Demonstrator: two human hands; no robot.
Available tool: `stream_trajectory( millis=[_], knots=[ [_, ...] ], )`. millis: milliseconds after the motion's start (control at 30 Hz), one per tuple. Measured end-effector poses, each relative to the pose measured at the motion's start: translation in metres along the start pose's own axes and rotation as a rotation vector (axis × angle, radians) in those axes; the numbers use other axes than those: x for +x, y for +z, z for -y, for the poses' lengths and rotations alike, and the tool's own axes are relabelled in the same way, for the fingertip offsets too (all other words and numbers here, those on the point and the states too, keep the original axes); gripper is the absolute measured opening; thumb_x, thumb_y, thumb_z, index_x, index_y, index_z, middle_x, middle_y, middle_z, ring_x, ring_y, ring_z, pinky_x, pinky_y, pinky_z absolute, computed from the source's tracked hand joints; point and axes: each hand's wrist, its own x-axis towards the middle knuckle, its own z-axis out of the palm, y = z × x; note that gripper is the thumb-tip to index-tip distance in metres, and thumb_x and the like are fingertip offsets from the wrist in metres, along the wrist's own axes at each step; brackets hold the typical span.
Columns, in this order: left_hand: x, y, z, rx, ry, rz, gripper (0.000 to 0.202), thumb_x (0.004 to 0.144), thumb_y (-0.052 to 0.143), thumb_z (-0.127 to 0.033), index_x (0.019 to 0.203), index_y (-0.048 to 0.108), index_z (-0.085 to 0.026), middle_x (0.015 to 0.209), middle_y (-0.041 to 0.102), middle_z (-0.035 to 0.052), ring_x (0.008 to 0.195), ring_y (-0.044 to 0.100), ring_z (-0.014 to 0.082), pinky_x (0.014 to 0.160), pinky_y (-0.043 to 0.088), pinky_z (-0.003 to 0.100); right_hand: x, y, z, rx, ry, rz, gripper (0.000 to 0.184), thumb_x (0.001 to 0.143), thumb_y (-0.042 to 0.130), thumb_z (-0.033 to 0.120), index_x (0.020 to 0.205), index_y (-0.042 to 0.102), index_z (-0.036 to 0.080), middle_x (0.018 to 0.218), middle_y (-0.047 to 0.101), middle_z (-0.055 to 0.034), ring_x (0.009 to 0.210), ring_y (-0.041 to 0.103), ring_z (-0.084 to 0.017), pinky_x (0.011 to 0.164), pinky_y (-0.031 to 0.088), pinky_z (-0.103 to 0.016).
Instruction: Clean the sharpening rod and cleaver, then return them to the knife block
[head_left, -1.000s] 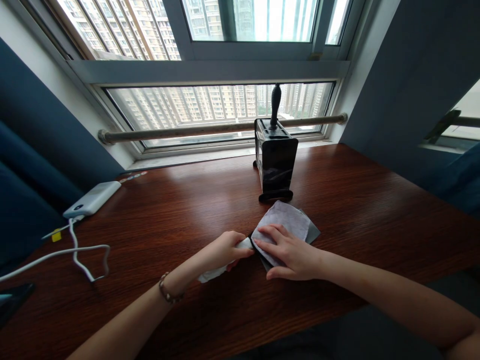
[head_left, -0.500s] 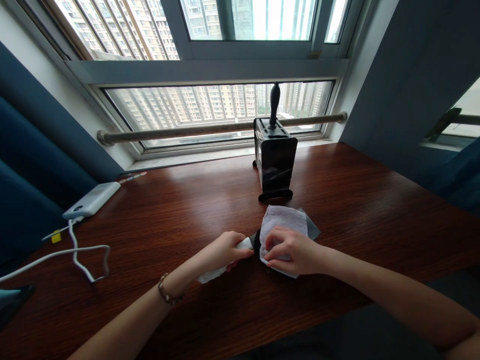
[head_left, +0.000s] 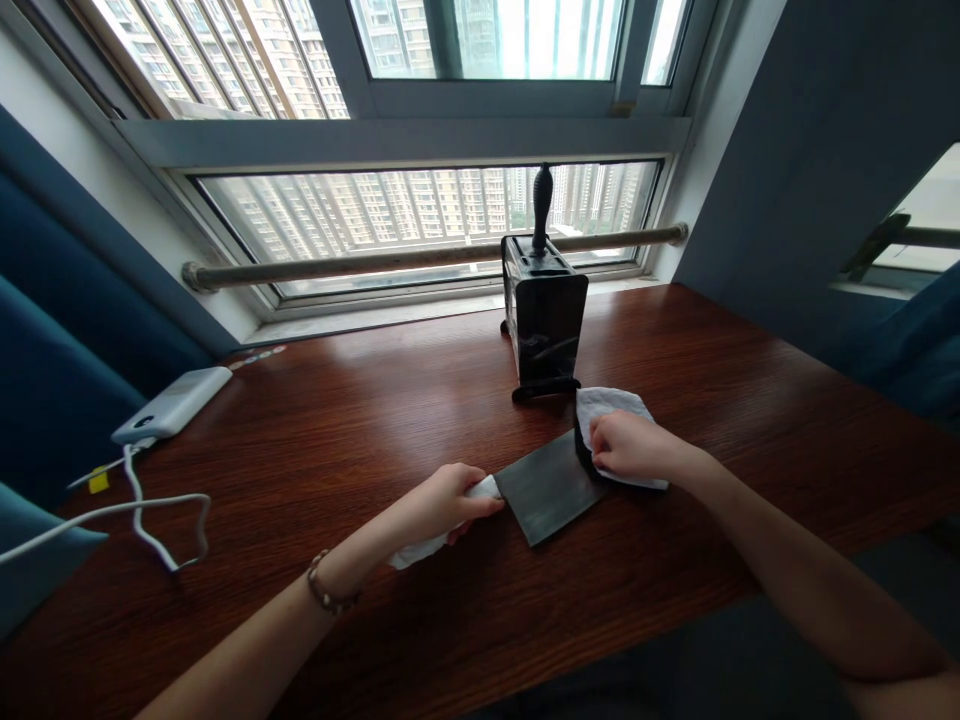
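Observation:
A cleaver with a broad grey rectangular blade lies over the table, its blade pointing right. Its handle is inside my left hand, which is closed around it; white wrapping shows on both sides of the fingers. My right hand is curled and pressed on a white cloth that covers the far end of the blade. A dark strip lies along the cloth's left edge. The blade's tip and my right fingertips are hidden.
A black knife block with one dark-handled tool in it stands just behind the blade. At left, a white power bank with a white cable rests on the brown wooden table. A rail crosses the window behind.
My right hand has slid the cloth to the right along the blade, from near the handle to the far end, uncovering the blade. My left hand keeps its hold.

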Motion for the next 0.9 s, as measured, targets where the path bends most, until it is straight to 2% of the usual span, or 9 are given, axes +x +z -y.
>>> stream_trajectory(
  millis=[133,267,667,900],
  knots=[
    [0.0,0.0,0.0,-0.001,-0.006,0.011,0.039,0.075,0.052,-0.052,0.074,0.052,-0.014,0.05,0.049,-0.0022,0.039,0.044,0.0108,0.036,0.029,0.02,0.006,-0.004,-0.018,-0.068,0.217,0.057,0.007,0.07,0.061,0.02,0.066,0.066,0.018,0.067,0.064,-0.0035,0.064,0.059,-0.019,0.05,0.034,-0.024],
    [-0.001,0.0,-0.002,-0.003,-0.004,0.011,0.039,0.075,0.052,-0.053,0.074,0.052,-0.014,0.051,0.05,-0.002,0.04,0.044,0.0109,0.037,0.03,0.02,0.009,-0.006,-0.021,-0.135,0.307,0.033,0.009,0.07,0.059,0.021,0.07,0.068,0.018,0.072,0.065,-0.0062,0.067,0.06,-0.022,0.05,0.033,-0.025],
    [-0.001,0.0,0.001,-0.006,0.009,0.013,0.039,0.076,0.052,-0.053,0.074,0.051,-0.014,0.05,0.049,-0.002,0.04,0.044,0.0109,0.037,0.03,0.02,0.013,0.0,-0.021,-0.173,0.248,-0.084,0.014,0.073,0.055,0.019,0.067,0.067,0.016,0.072,0.066,-0.0092,0.07,0.061,-0.024,0.053,0.032,-0.028],
    [-0.001,0.0,0.001,-0.004,0.001,0.002,0.038,0.075,0.053,-0.052,0.075,0.052,-0.014,0.051,0.049,-0.0019,0.04,0.044,0.0109,0.036,0.03,0.019,0.018,0.006,-0.028,-0.088,0.236,-0.195,0.019,0.077,0.056,0.019,0.06,0.064,0.014,0.067,0.064,-0.0072,0.066,0.059,-0.019,0.055,0.033,-0.027]
  ],
)
